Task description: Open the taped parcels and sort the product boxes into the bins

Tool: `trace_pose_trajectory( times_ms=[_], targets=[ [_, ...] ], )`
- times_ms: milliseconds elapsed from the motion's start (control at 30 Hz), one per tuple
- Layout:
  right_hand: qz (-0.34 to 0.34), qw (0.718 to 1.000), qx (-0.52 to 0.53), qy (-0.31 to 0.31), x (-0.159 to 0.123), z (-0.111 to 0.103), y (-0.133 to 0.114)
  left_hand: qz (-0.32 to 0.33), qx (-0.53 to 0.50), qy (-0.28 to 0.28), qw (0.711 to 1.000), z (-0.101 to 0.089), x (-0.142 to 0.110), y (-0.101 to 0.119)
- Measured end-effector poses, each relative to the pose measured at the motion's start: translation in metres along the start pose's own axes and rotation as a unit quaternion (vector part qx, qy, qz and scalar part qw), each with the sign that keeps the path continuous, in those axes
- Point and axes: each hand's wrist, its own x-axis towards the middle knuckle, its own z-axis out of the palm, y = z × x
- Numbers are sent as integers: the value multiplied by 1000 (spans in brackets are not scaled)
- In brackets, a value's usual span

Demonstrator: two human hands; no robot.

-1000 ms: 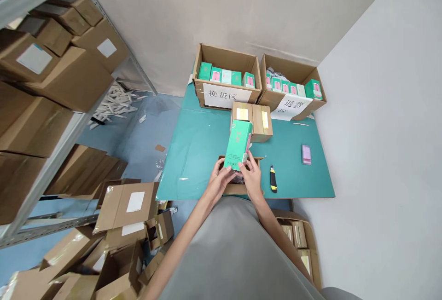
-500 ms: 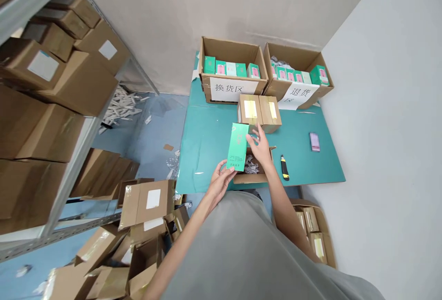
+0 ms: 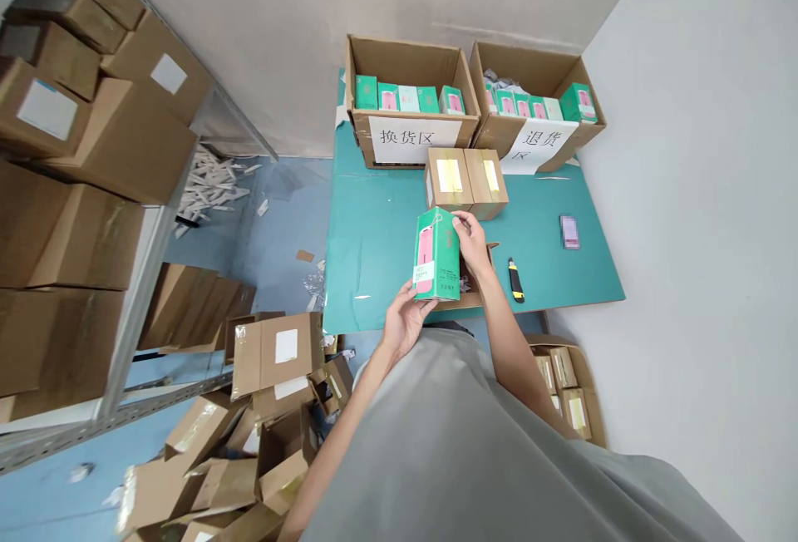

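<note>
Between my hands is a green product box (image 3: 446, 255), held upright with an edge turned toward me, so a side printed with a pink item shows. My left hand (image 3: 405, 316) grips its bottom end. The fingers of my right hand (image 3: 472, 243) close on its upper right edge. Behind and below it, an open cardboard box (image 3: 466, 301) on the table is mostly hidden by the green box and my right arm; a little crumpled paper shows inside.
Two taped cartons (image 3: 450, 182) stand just beyond. Farther back are two open labelled cartons (image 3: 399, 139) (image 3: 539, 139) holding green boxes. A utility knife (image 3: 515, 280) and a phone (image 3: 569, 232) lie right on the green table (image 3: 367, 234). Shelves and piled cartons (image 3: 280, 351) are left.
The green box has been turned, bringing its pink-printed side into view. My right hand has gone from loosely spread beside the box to gripping its upper edge. The camera view has shifted slightly.
</note>
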Motion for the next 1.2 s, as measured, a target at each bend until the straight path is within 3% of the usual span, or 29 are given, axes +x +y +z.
trace_pose_trajectory(
  times_ms=[233, 333, 500, 633, 800, 967, 1200],
  targets=[
    [48, 993, 109, 21, -12, -18, 22, -54, -30, -9, 998, 28, -5, -20],
    [48, 991, 122, 27, -12, -40, 16, -31, 17, -8, 999, 40, -1, -37],
    [16, 994, 110, -17, -7, -79, 5, 14, 107, 14, 994, 62, 6, -64],
    [-27, 994, 110, 4, 2, -96, 9, 24, 119, 25, 992, 70, 12, -78],
    [-46, 989, 136, 34, 12, -101, 21, -19, 18, 35, 999, 69, 22, -92],
    [-29, 985, 170, 9, 11, -94, 21, -91, -46, -15, 995, 73, 25, -99],
    [-17, 980, 190, -54, 21, -100, 10, 3, -6, 52, 999, 81, 26, -108]
  ],
)
